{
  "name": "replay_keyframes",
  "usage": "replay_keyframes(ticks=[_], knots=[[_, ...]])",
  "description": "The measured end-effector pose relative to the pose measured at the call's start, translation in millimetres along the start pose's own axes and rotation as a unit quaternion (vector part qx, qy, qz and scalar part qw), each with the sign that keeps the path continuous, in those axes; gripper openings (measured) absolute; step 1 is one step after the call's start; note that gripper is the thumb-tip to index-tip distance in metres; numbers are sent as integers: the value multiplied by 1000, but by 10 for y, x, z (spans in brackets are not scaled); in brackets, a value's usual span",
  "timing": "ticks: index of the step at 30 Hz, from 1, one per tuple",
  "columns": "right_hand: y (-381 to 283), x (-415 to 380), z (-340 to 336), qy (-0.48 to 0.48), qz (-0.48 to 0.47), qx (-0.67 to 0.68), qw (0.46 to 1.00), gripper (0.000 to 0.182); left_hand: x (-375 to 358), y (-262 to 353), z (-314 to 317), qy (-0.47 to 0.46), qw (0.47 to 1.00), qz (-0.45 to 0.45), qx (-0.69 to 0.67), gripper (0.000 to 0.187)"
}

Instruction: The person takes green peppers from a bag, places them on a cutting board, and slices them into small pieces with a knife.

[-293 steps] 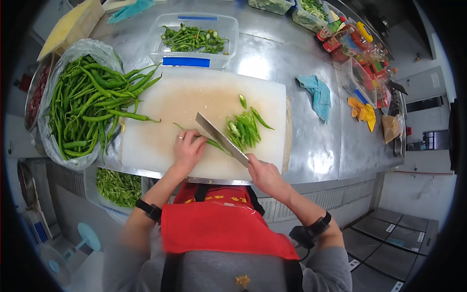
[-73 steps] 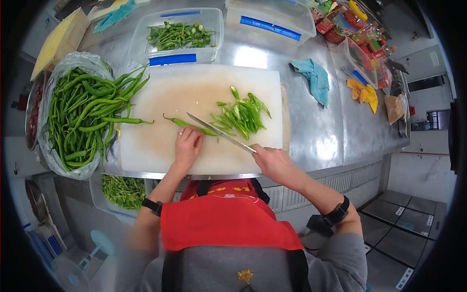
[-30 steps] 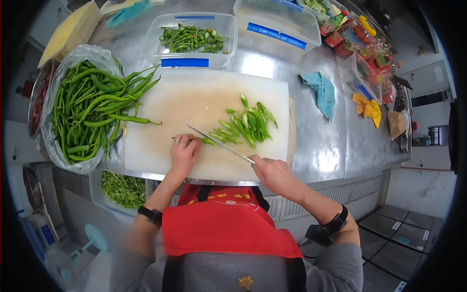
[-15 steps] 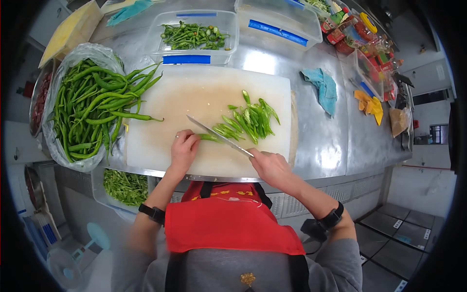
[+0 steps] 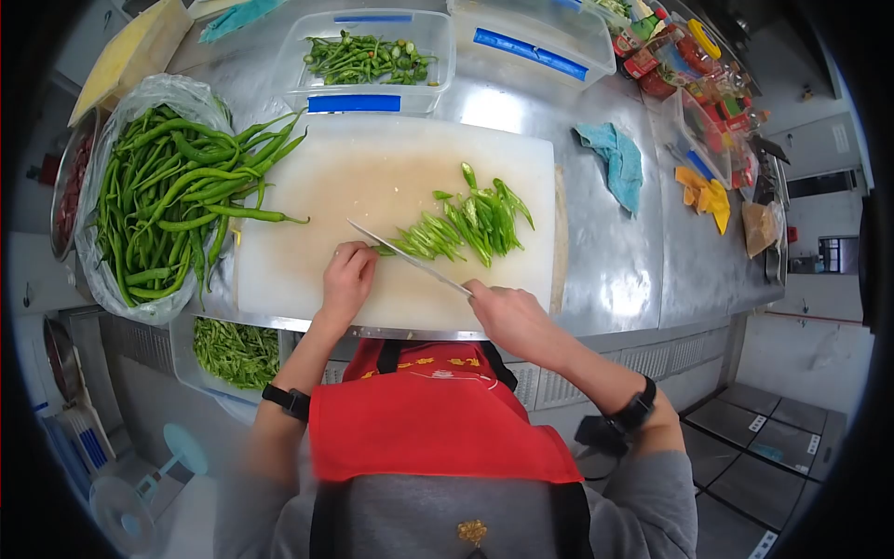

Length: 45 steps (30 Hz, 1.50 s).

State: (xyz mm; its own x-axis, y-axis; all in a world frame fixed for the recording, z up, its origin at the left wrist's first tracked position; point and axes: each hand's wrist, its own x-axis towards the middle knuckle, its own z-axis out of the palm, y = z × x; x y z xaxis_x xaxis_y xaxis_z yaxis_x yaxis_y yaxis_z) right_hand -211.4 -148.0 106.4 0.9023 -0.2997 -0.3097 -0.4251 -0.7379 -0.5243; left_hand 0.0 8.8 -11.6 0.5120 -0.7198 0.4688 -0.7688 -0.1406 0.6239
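Your right hand (image 5: 508, 319) grips the knife (image 5: 412, 259); your left (image 5: 348, 279) pinches a green pepper stub (image 5: 381, 250) on the cutting board (image 5: 284, 275). Cut pepper slices (image 5: 486, 224) lie on the board, right of the blade.

Bright overall, with white glare on the steel counter (image 5: 601, 265), fisheye bending and black, vignetted corners
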Motion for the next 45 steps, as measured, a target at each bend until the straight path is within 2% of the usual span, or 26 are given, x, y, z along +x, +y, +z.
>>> replay_keyframes(ticks=[8, 12, 18, 20, 21, 24, 26, 27, 28, 30, 33, 36, 38, 39, 40, 43, 44, 45], knots=[[-13, 19, 4, 25, -7, 28, 999, 13, -7, -51, 9, -7, 1000, 1, 1, 16], [-4, 119, 161, -6, 6, 54, 999, 13, -29, -63, 27, -8, 1000, 3, 11, 17], [211, 53, 118, 51, 39, 59, 996, 15, 68, -64, 27, 1, 999, 23, 23, 13], [413, -35, 105, 96, 50, 48, 993, 17, 119, -81, 1, -59, 998, -4, 32, 12], [478, -35, 74, 120, 49, 41, 991, 19, 195, -109, -24, -83, 996, -16, 41, 12], [449, -34, 42, 104, 78, 15, 991, 22, 783, -269, -77, -38, 999, -16, 31, 12], [426, -43, 62, 112, 82, 12, 990, 22, 1505, -298, -252, 53, 998, -13, 29, 16], [423, -59, 84, 113, 85, 12, 990, 22, 1876, -138, -469, 90, 995, 36, -28, 19], [450, -86, 103, 127, 81, 8, 988, 22, 2097, -42, -614, 111, 991, 4, -79, 22], [522, -50, 158, 147, 60, 9, 987, 20, 2277, -34, -784, 141, 988, 35, -44, 19], [453, -40, 104, 140, 72, 18, 987, 17, 1897, -246, -878, 82, 986, 22, 144, 15], [466, -50, 114, 145, 59, 26, 987, 16, 1465, -675, -1187, 163, 942, -24, 292, 23], [449, -44, 99, 144, 59, 28, 987, 15, 1281, -1082, -1507, 154, 912, -109, 364, 31], [439, -40, 94, 143, 59, 28, 987, 15, 1170, -1312, -1610, 115, 894, -151, 406, 34], [445, -43, 97, 143, 59, 29, 988, 15, 1081, -1517, -1716, 21, 884, -216, 413, 32], [458, -19, 91, 144, 55, 28, 988, 15, 1099, -1580, -1902, -66, 900, -212, 376, 34], [454, -20, 90, 145, 55, 29, 988, 15, 1116, -1580, -1954, -92, 894, -174, 403, 30], [454, -36, 96, 143, 55, 30, 988, 15, 1106, -1604, -1994, -84, 901, -168, 392, 28]])
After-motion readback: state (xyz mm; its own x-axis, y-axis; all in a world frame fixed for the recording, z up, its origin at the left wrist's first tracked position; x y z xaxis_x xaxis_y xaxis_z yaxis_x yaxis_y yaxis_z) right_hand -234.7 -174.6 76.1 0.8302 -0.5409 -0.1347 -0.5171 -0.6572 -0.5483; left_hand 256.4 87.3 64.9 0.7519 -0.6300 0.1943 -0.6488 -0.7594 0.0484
